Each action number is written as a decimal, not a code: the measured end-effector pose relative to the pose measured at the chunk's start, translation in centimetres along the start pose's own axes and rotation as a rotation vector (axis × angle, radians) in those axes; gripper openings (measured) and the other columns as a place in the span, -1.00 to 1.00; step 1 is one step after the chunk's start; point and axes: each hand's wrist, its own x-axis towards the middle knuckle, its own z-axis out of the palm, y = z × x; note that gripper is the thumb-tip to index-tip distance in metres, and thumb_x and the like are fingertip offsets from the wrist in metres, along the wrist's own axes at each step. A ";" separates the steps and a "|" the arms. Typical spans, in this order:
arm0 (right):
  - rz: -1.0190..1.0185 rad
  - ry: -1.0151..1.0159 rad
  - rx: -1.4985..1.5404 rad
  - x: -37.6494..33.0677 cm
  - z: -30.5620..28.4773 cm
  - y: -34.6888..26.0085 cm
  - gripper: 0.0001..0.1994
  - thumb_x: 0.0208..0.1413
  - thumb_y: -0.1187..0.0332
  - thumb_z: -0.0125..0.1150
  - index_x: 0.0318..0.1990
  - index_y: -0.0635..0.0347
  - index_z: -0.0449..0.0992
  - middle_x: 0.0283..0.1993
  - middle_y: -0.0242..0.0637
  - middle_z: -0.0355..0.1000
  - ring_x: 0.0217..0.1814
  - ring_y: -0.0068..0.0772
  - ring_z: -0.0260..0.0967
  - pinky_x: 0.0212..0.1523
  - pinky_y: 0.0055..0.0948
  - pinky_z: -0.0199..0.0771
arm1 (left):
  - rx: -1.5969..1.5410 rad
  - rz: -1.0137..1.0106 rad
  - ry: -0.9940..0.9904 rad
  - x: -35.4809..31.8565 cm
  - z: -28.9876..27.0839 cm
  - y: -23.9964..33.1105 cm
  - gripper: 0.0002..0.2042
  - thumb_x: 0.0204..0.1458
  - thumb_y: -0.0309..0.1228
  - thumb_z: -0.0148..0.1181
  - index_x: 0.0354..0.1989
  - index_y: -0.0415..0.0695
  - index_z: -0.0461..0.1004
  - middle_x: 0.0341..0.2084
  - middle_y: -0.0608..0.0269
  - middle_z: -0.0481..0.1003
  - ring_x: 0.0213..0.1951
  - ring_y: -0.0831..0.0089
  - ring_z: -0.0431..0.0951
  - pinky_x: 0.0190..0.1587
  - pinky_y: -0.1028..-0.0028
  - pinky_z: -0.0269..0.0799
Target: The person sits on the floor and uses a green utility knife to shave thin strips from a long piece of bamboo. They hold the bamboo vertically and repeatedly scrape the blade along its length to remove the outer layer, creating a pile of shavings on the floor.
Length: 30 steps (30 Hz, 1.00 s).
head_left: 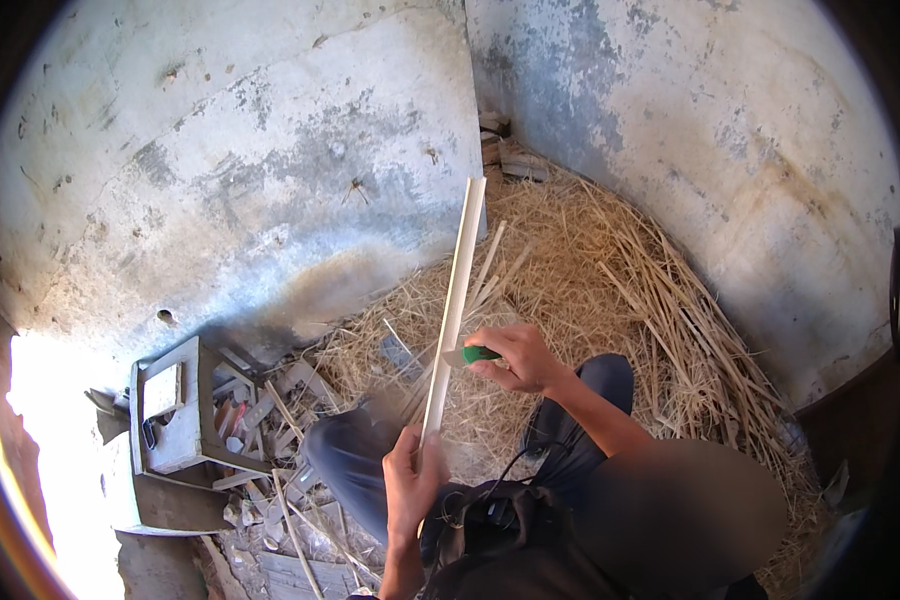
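My left hand [412, 478] is closed around the lower end of a long, pale split bamboo strip [458, 275]. The strip slants up and away from me, and its hollow inner face shows as a channel. In my right hand [520, 362] is a knife with a green handle [480, 353]. Its short blade [454, 357] lies against the strip about halfway along; whether it has cut in cannot be made out. My fingers partly hide the handle.
Shavings and straw [560, 240] cover the floor around my bent legs. Long thin strips [690, 310] lie piled along the right wall [730, 150]. To the left stands a worn wooden box [185, 400] beside scattered wood scraps [260, 500]. A peeling wall [240, 170] rises in front.
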 end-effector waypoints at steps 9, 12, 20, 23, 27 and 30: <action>-0.124 0.084 -0.046 -0.1 0.7 -0.1 -0.72 0.18 0.04 0.45 -0.18 0.04 0.70 -0.36 -0.38 0.64 -0.45 -0.27 0.61 -0.43 -0.28 0.53 | 0.201 0.037 0.050 1.4 1.3 1.3 -0.80 0.36 -0.35 0.25 -0.14 -0.28 0.52 -0.64 0.20 0.49 -0.56 0.57 0.46 -0.46 0.38 0.38; -0.127 0.071 -0.090 -0.3 0.8 -0.1 -0.71 0.19 0.00 0.45 -0.21 0.00 0.70 -0.39 -0.41 0.63 -0.50 -0.30 0.58 -0.48 -0.29 0.49 | 0.284 0.091 0.046 1.8 1.5 1.8 -0.80 0.38 -0.36 0.23 -0.16 -0.28 0.50 -0.64 0.11 0.46 -0.58 0.49 0.46 -0.45 0.32 0.39; -0.174 0.174 -0.105 0.0 1.0 -0.3 -0.67 0.20 -0.08 0.45 -0.29 -0.02 0.70 -0.44 -0.46 0.61 -0.57 -0.36 0.51 -0.51 -0.34 0.44 | 0.278 0.075 0.021 2.2 1.9 1.7 -0.74 0.44 -0.30 0.13 -0.19 -0.29 0.44 -0.62 -0.03 0.42 -0.56 0.36 0.37 -0.41 0.24 0.39; -0.177 0.173 -0.137 0.0 0.7 -0.6 -0.67 0.19 -0.08 0.47 -0.30 -0.03 0.71 -0.47 -0.48 0.60 -0.59 -0.40 0.49 -0.52 -0.37 0.42 | 0.177 0.074 -0.026 2.0 2.1 2.1 -0.69 0.53 -0.23 0.03 -0.19 -0.23 0.47 -0.56 0.54 0.32 -0.52 0.75 0.24 -0.51 0.53 0.13; -0.186 0.150 -0.265 0.2 -0.5 -1.8 -0.68 0.17 -0.07 0.49 -0.30 -0.05 0.71 -0.48 -0.50 0.60 -0.59 -0.45 0.48 -0.52 -0.42 0.40 | -0.009 0.076 -0.074 2.3 2.1 0.5 -0.61 0.56 -0.12 -0.04 -0.12 -0.23 0.48 -0.53 0.60 0.29 -0.54 0.81 0.19 -0.52 0.61 0.07; -0.200 0.175 -0.300 0.1 -0.4 -1.5 -0.69 0.17 -0.07 0.50 -0.29 -0.05 0.72 -0.51 -0.50 0.57 -0.60 -0.46 0.47 -0.54 -0.41 0.39 | -0.063 0.021 -0.125 2.2 1.7 0.6 -0.59 0.56 -0.08 -0.06 -0.09 -0.23 0.49 -0.54 0.62 0.27 -0.56 0.84 0.17 -0.54 0.64 0.04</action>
